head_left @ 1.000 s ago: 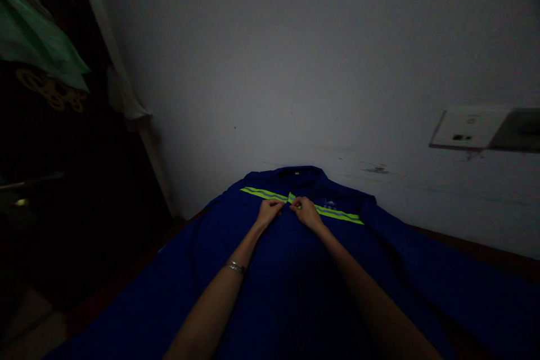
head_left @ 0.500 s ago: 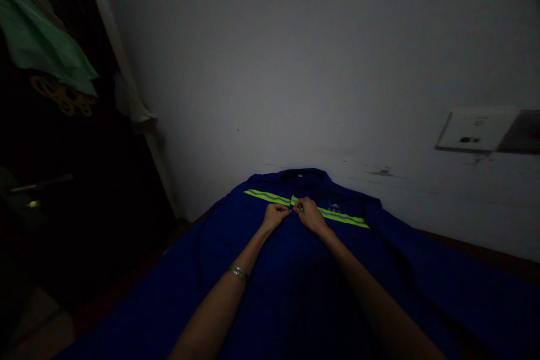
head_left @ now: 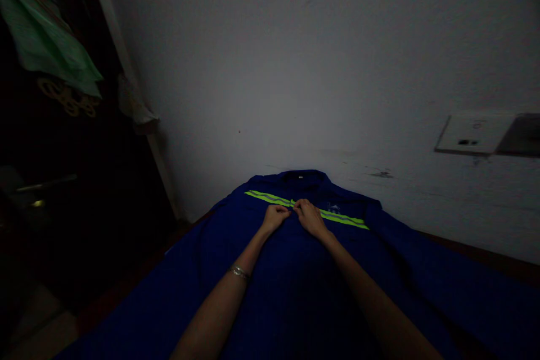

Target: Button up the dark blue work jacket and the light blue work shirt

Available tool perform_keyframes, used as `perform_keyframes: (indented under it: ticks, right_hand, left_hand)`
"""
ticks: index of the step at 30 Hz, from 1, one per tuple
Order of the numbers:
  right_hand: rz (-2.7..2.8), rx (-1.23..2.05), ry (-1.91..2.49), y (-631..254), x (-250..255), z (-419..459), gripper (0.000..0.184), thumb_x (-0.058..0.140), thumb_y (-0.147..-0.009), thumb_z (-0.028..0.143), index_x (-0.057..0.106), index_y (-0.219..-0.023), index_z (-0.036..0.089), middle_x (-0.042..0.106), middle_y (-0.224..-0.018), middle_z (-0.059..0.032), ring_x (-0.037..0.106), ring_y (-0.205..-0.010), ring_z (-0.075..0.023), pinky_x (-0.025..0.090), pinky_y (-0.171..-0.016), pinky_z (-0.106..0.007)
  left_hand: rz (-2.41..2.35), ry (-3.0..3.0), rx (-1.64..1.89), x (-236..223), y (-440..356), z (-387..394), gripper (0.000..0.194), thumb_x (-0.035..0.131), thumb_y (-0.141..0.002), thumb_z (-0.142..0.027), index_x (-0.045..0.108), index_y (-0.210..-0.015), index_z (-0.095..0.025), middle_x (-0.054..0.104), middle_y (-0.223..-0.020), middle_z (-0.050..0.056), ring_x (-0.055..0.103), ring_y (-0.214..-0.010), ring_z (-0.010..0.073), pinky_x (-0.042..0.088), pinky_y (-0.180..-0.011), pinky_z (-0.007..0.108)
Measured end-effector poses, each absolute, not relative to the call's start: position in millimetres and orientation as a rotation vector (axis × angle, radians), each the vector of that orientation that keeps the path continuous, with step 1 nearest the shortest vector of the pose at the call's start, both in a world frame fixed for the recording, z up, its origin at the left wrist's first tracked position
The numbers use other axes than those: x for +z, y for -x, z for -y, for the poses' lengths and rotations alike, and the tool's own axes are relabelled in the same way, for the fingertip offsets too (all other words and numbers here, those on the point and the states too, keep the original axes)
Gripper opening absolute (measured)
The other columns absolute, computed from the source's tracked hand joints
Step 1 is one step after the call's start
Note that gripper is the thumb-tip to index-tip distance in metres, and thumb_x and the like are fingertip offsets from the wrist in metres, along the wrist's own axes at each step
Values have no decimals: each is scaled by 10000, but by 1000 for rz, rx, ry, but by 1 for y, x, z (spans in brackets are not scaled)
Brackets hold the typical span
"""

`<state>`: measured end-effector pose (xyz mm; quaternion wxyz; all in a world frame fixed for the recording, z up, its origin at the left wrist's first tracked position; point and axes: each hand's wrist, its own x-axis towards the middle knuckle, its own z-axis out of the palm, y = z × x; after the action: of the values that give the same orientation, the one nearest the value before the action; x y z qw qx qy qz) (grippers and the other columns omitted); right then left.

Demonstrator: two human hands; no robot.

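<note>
A dark blue work jacket (head_left: 236,236) lies spread out, its collar toward the wall. Across its chest runs a yellow-green reflective stripe (head_left: 343,219), with a small pale logo above it on the right. My left hand (head_left: 275,217) pinches the front edge of the jacket just below the stripe, near the centre opening. Close beside it, my right hand (head_left: 309,217) pinches the other front edge and covers part of the stripe. Whatever small fastening lies between the fingertips is too small and dark to make out. A bracelet circles my left wrist.
A pale wall (head_left: 270,79) rises right behind the collar. On it at right is a white socket plate (head_left: 475,134) beside a dark one. At left stands a dark door (head_left: 84,191) with a handle (head_left: 46,184) and a hanging green cloth (head_left: 50,45).
Both hands stay at the jacket's centre front, with only a slight shift of the right fingers. The camera view has moved a little.
</note>
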<state>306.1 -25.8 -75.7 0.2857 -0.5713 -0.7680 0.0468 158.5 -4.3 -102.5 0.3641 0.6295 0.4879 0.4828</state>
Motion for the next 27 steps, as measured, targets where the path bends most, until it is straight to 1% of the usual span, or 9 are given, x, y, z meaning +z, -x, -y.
perform_keyframes:
  ticks: [9,16,23,27]
  right_hand:
    - [2068,85,1536,-304,-75,28,153,396,-858,242,525,-902,172,581,-951,-71,535,-926,-160,324,-765,-233]
    - [2104,59,1555,-304,-74,29,168,379,-867,246,512,-927,165,579,-957,-74,527,-930,-172,320,-754,-245]
    - [2155,-99,1545,-303,-71,32,177,362,-874,228,513,-937,161,567,-969,-86,510,-940,-185,302,-805,-296]
    - [2177,-135,1473,-305,-71,34,168,373,-869,224,523,-923,169,559,-956,-72,500,-936,-176,304,-822,-294]
  left_hand:
    - [-1260,-1602,1199,-96,-159,10,85,600,-596,-170,643,-611,-97,573,-538,-11,464,-491,77,345,-510,186]
    - [-1274,-1564,1153,-93,-158,11,85,607,-587,-166,639,-615,-93,537,-499,-26,411,-453,58,312,-478,176]
    - [-1228,-1508,1199,-95,-158,10,104,615,-589,-180,645,-627,-88,560,-533,-15,431,-472,60,325,-496,180]
    - [-1228,-1477,1207,-93,-158,11,127,634,-587,-197,659,-644,-87,566,-536,-9,432,-471,57,330,-503,181]
